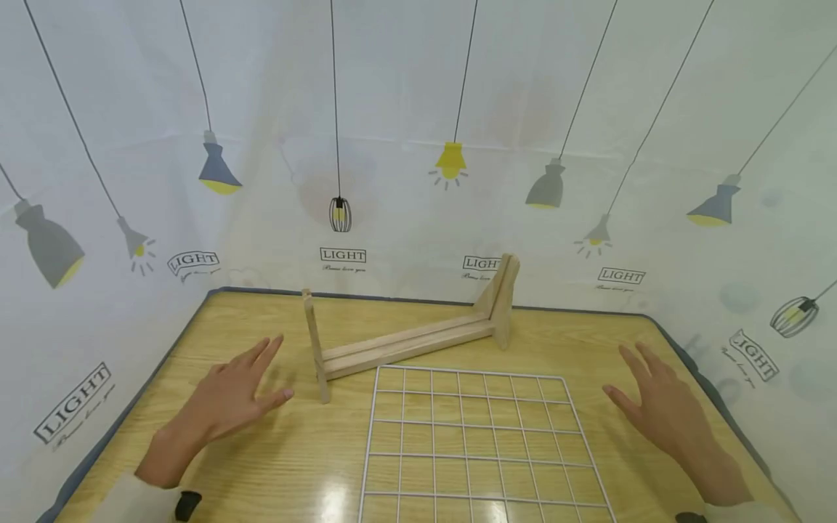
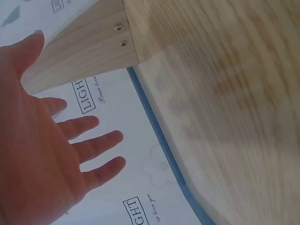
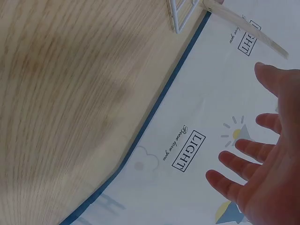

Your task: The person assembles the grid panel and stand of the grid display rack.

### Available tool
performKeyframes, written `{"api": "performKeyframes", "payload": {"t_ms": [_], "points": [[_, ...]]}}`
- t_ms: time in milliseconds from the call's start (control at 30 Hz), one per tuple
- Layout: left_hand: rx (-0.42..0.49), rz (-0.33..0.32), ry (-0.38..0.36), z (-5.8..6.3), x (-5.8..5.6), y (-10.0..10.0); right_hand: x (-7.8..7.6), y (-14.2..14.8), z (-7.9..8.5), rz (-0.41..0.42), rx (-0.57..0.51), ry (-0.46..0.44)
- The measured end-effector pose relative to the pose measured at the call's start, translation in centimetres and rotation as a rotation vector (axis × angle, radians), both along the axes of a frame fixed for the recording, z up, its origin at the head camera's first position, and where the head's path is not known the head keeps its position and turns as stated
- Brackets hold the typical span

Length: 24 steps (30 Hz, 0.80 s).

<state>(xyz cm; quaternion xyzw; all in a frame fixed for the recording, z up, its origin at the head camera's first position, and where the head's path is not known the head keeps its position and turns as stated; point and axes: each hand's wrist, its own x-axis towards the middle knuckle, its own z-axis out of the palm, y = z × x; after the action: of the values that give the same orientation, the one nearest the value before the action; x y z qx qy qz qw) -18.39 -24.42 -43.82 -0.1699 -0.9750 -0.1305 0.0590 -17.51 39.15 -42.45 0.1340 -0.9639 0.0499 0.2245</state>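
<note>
A wooden stand (image 1: 408, 347) with a long ledged crossbar and an upright piece at each end is set at a slant on the table. In front of it lies a white wire grid panel (image 1: 480, 443), its near edge cut off by the head view. My left hand (image 1: 229, 396) hovers left of the stand, fingers spread, touching nothing. Two screw heads show on the stand's wooden end piece (image 2: 89, 51) in the left wrist view. To the right of the grid my right hand (image 1: 673, 414) is held with extended fingers, holding nothing. A grid corner (image 3: 180, 16) peeks into the right wrist view.
The wood-grain table (image 1: 288, 465) has a dark blue edge. A white cloth (image 1: 392, 87) printed with hanging lamps and the word LIGHT encloses the table at the back and both sides.
</note>
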Motion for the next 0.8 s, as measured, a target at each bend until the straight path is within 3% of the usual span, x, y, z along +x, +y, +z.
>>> {"api": "performKeyframes", "payload": {"t_ms": [333,567,800], "points": [[0.126,0.039,-0.169,0.7,1.6,1.6,0.7,-0.5,-0.5,-0.015,-0.044,-0.119],[0.224,0.067,-0.29,1.2,2.7,3.2,1.5,-1.2,-0.5,-0.035,-0.135,-0.324],[0.283,0.111,-0.331,0.4,3.4,4.7,2.2,-2.0,-0.4,-0.053,-0.201,-0.52]]}}
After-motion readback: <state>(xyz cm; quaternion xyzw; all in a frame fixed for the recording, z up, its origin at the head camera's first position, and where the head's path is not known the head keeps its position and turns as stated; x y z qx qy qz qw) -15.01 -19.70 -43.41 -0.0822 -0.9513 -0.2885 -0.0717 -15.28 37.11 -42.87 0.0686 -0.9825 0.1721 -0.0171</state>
